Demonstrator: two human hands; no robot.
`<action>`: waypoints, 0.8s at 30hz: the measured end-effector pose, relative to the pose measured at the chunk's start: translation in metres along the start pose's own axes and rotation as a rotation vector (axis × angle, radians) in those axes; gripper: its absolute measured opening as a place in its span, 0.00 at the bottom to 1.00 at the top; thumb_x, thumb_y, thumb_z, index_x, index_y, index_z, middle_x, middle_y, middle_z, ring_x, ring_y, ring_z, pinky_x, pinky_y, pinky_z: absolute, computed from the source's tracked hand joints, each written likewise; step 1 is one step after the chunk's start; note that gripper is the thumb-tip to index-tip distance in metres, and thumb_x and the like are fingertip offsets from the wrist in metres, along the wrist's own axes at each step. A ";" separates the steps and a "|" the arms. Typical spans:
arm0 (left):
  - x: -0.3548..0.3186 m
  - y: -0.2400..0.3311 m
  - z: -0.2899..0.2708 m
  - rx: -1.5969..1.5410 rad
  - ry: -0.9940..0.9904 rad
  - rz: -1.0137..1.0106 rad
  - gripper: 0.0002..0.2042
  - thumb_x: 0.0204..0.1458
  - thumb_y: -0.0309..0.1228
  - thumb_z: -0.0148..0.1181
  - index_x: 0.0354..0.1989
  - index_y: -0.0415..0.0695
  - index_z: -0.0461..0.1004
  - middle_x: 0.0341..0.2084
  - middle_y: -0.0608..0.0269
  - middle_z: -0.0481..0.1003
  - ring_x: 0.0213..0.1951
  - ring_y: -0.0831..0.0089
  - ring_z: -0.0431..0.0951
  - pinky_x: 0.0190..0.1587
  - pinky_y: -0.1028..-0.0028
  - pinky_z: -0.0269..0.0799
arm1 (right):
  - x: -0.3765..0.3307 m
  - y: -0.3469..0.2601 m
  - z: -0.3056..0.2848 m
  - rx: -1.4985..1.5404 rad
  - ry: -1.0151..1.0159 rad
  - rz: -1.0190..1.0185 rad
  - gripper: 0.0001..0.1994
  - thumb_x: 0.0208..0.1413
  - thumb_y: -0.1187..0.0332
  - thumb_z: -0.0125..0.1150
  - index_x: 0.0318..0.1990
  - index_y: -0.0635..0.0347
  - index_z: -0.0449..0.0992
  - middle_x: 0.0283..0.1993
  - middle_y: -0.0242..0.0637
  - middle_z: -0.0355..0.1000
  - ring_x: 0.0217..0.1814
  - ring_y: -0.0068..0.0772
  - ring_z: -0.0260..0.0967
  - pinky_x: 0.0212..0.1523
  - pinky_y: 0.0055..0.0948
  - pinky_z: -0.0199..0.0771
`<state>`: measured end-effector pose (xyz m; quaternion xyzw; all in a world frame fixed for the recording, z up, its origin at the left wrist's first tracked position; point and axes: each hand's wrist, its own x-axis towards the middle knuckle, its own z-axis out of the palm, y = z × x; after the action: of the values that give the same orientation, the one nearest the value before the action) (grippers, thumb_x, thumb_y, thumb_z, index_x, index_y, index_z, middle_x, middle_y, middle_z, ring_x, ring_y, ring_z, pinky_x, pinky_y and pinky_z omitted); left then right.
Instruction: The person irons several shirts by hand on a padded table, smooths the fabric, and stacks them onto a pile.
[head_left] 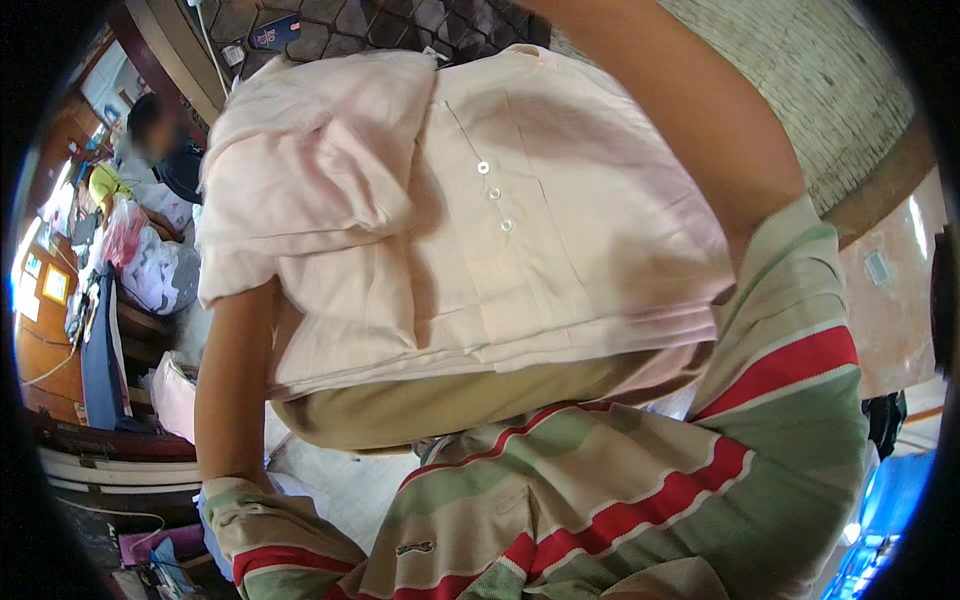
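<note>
A stack of pale pink shirts (570,190) lies in front of me, with several folded edges showing along its near side. The top one has a placket with white buttons (494,194). On the stack's left part rests a bunched pale pink cloth (310,170). My left forearm (236,390) runs up under this cloth, which hides my left hand and its fingers. My right forearm (700,90) reaches along the stack's far right side and leaves the view at the top edge, so my right hand is out of sight.
Khaki cloth (450,405) lies under the stack's near edge. Beyond the stack are a dark diamond-patterned surface (370,25) with a dark blue card (276,33), and a pale ribbed surface (800,90) at right. People and stuffed bags (160,270) are at far left.
</note>
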<state>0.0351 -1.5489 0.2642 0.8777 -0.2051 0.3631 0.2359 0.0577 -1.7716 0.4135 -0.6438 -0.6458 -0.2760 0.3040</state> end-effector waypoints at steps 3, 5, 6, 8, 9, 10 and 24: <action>-0.031 -0.026 -0.034 0.174 0.085 -0.149 0.14 0.50 0.32 0.49 0.43 0.39 0.68 0.37 0.55 0.72 0.37 0.64 0.72 0.41 0.70 0.66 | -0.069 0.047 -0.009 0.020 -0.133 0.264 0.14 0.52 0.62 0.48 0.29 0.66 0.71 0.23 0.36 0.68 0.26 0.26 0.66 0.29 0.27 0.64; -0.045 -0.030 -0.038 0.203 0.111 -0.190 0.14 0.50 0.32 0.49 0.43 0.39 0.68 0.37 0.55 0.72 0.37 0.64 0.71 0.41 0.71 0.66 | -0.112 0.061 0.001 -0.039 -0.269 0.652 0.11 0.53 0.64 0.50 0.34 0.63 0.71 0.28 0.35 0.69 0.31 0.27 0.65 0.34 0.25 0.64; -0.049 -0.029 -0.039 0.213 0.115 -0.203 0.14 0.50 0.32 0.49 0.43 0.39 0.68 0.37 0.55 0.72 0.37 0.64 0.71 0.41 0.71 0.66 | -0.128 0.066 0.007 -0.077 -0.359 0.757 0.14 0.53 0.63 0.49 0.42 0.62 0.71 0.35 0.40 0.71 0.37 0.34 0.67 0.40 0.28 0.64; -0.056 -0.028 -0.036 0.220 0.124 -0.218 0.14 0.50 0.32 0.49 0.43 0.39 0.67 0.37 0.55 0.72 0.37 0.64 0.71 0.41 0.71 0.66 | -0.154 0.075 0.023 -0.236 -0.340 0.676 0.12 0.52 0.64 0.51 0.39 0.62 0.72 0.34 0.38 0.70 0.38 0.36 0.65 0.41 0.30 0.63; -0.058 -0.030 -0.034 0.221 0.133 -0.222 0.14 0.50 0.32 0.49 0.43 0.39 0.67 0.37 0.55 0.71 0.37 0.64 0.71 0.40 0.71 0.66 | -0.161 0.078 0.028 -0.312 -0.333 0.632 0.11 0.51 0.64 0.52 0.37 0.61 0.72 0.33 0.38 0.69 0.38 0.37 0.64 0.41 0.31 0.62; -0.057 -0.032 -0.033 0.215 0.137 -0.223 0.14 0.50 0.32 0.49 0.43 0.39 0.67 0.37 0.55 0.71 0.37 0.65 0.71 0.40 0.71 0.66 | -0.165 0.082 0.028 -0.338 -0.326 0.589 0.10 0.50 0.64 0.52 0.36 0.61 0.71 0.33 0.37 0.69 0.39 0.37 0.63 0.41 0.31 0.62; -0.058 -0.046 -0.029 0.205 0.168 -0.256 0.14 0.52 0.32 0.48 0.44 0.38 0.66 0.36 0.57 0.70 0.36 0.67 0.71 0.39 0.73 0.67 | -0.155 0.078 0.020 -0.160 -0.119 0.623 0.14 0.54 0.63 0.47 0.47 0.55 0.69 0.48 0.35 0.66 0.52 0.34 0.60 0.55 0.37 0.52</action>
<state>0.0063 -1.4846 0.2276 0.8827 -0.0334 0.4212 0.2056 0.1327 -1.8580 0.2819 -0.8472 -0.4108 -0.1813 0.2841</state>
